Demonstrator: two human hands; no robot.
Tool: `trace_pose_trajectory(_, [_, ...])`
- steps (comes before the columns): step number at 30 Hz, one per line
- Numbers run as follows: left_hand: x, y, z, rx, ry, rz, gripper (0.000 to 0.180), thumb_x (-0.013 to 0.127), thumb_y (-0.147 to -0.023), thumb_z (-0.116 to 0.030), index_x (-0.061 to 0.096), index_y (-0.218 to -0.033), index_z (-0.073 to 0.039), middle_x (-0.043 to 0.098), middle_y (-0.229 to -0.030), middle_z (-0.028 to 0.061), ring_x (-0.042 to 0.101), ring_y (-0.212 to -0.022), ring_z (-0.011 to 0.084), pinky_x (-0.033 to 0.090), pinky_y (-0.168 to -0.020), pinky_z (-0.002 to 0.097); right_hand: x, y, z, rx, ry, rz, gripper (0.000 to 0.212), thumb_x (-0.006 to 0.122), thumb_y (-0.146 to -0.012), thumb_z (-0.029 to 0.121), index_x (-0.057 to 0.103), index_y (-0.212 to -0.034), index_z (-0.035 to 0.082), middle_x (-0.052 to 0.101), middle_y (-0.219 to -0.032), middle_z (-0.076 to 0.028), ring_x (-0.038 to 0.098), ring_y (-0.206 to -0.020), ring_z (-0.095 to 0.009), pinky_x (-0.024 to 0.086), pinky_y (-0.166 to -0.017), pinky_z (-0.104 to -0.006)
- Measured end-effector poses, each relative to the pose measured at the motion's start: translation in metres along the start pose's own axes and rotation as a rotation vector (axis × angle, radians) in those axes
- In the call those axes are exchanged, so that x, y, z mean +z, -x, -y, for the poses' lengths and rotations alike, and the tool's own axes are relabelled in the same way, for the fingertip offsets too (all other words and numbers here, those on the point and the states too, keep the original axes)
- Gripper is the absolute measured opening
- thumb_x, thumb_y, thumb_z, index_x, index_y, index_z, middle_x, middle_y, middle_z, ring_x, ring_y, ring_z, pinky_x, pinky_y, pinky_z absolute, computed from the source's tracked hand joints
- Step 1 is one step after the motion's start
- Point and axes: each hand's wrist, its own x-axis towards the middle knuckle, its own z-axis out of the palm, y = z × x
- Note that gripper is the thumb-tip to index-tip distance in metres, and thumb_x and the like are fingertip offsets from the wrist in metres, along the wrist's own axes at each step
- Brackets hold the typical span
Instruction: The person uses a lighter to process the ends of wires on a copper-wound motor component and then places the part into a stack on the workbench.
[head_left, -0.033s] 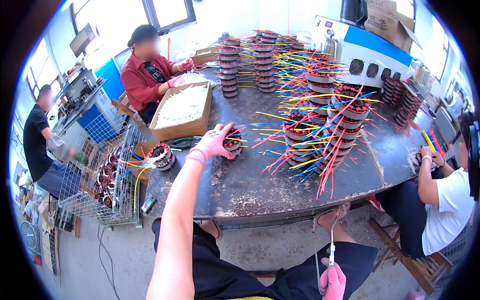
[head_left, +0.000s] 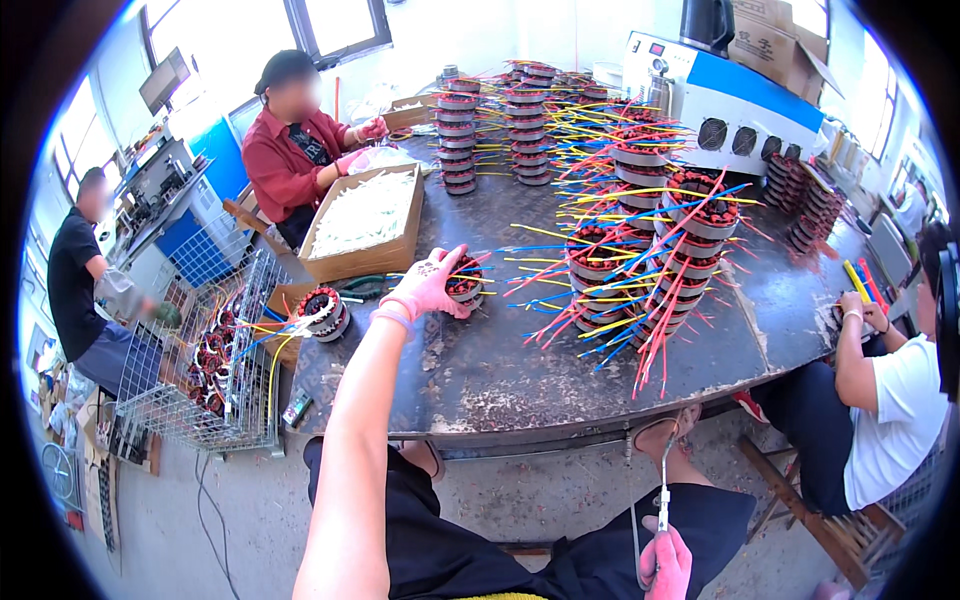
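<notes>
Almost nothing is moving since the earlier frame: the left hand (head_left: 428,284), the right hand (head_left: 668,562) and what they are holding are staying in place, and only the person in black (head_left: 80,270), beyond the table's (head_left: 480,390) left side, seems to be shifting an arm slightly.

The table is carrying tall stacks of wired rings (head_left: 695,250) on its right half, their coloured wires spreading outward. A cardboard box (head_left: 350,262) of white pieces is sitting toward the table's far left. Below the table's near edge, the right hand is closing around the handle of a thin metal wand (head_left: 664,497), its bent tip pointing up. The wand is looking stiff and fairly light; the handle is the place to hold, keeping fingers off the tip, which may be hot.

On the table's left half, the wound ring (head_left: 468,287) is resting within the left hand's grip, fingers reaching over the far side and thumb lying along the near side. It is probably weighing a lot for its size, with a hard metal rim; gripping that rim should be safer than pressing the red windings, which could be scraping easily. The loose wires are likely bending softly, so lifting by them would be unwise.
</notes>
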Motion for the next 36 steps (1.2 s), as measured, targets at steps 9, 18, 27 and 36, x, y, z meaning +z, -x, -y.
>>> trace_pose_trajectory(9, [-0.001,0.000,0.002,0.062,-0.074,-0.014,0.128,0.092,-0.050,-0.039,0.027,-0.155,-0.008,0.043,-0.144,0.0212,0.050,-0.128,0.0406,0.042,-0.108,0.0409,0.001,0.004,0.004,0.001,0.000,-0.014,0.030,0.048,-0.105,0.025,0.065,-0.116,0.004,0.039,-0.058,0.008,0.032,-0.046,-0.003,0.022,-0.042,-0.0205])
trace_pose_trajectory(18, [-0.002,0.002,0.000,0.053,-0.140,0.026,0.123,0.091,-0.053,-0.039,0.028,-0.155,-0.012,0.044,-0.143,0.0201,0.050,-0.127,0.0409,0.042,-0.107,0.0411,-0.004,0.003,-0.004,0.012,-0.005,-0.011,0.030,0.047,-0.105,0.025,0.065,-0.118,0.004,0.039,-0.058,0.008,0.032,-0.046,-0.003,0.021,-0.042,-0.0205])
trace_pose_trajectory(27, [-0.001,0.003,-0.003,0.053,-0.161,-0.015,0.125,0.091,-0.052,-0.042,0.027,-0.155,-0.009,0.043,-0.145,0.0222,0.049,-0.128,0.0427,0.040,-0.109,0.0424,-0.003,0.004,-0.003,-0.008,-0.023,-0.006,0.029,0.048,-0.105,0.026,0.065,-0.112,0.003,0.040,-0.058,0.007,0.031,-0.046,-0.003,0.021,-0.041,-0.0206])
trace_pose_trajectory(36, [0.007,-0.001,-0.002,0.070,-0.142,-0.032,0.125,0.088,-0.052,-0.051,0.031,-0.153,-0.004,0.042,-0.145,0.0258,0.049,-0.128,0.0434,0.040,-0.109,0.0425,0.000,0.007,0.003,-0.009,-0.053,-0.031,0.029,0.048,-0.105,0.026,0.064,-0.110,0.003,0.038,-0.059,0.007,0.032,-0.046,-0.003,0.021,-0.042,-0.0204])
